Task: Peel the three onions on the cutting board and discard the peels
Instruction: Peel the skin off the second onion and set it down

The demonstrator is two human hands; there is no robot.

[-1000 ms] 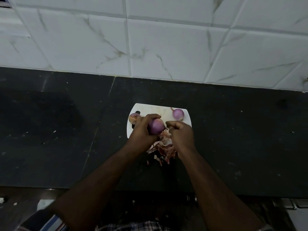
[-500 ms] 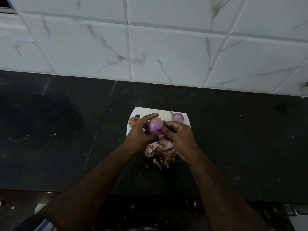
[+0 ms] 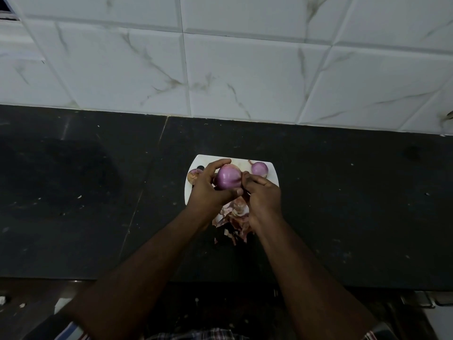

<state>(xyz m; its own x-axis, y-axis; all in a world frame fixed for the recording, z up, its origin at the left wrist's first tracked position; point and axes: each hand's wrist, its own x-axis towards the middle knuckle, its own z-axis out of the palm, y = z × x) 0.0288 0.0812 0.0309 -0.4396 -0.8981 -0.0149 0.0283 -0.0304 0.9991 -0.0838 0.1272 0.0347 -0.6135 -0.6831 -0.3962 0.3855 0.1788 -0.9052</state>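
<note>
The left hand (image 3: 208, 190) is gripping the onion (image 3: 229, 177) above the board (image 3: 196, 160), fingers curled over its top and thumb under it. A second ago the right hand (image 3: 262, 195) was set apart from this onion, lower and to the right; it is now pressing against the onion's right side, fingertips meeting the skin. Whether those fingertips are pinching a loose layer cannot be told.

Judgement: the hand is returning for another strip, so peeling of this onion is continuing, not finished. Its surface is showing smooth and purple, which suggests only thin layers remain.

A second onion (image 3: 259, 168) is lying on the board's far right part and looks peeled. A third (image 3: 193, 174) is lying at the left edge, partly hidden by the left hand, and looks brownish. Peels (image 3: 235, 217) are lying heaped on the board's near edge, spilling onto the counter (image 3: 343, 204); none are discarded yet.

The counter is dark stone, speckled with crumbs. A wall (image 3: 220, 69) of white marbled tiles is standing behind it. Lighting is dim.
</note>
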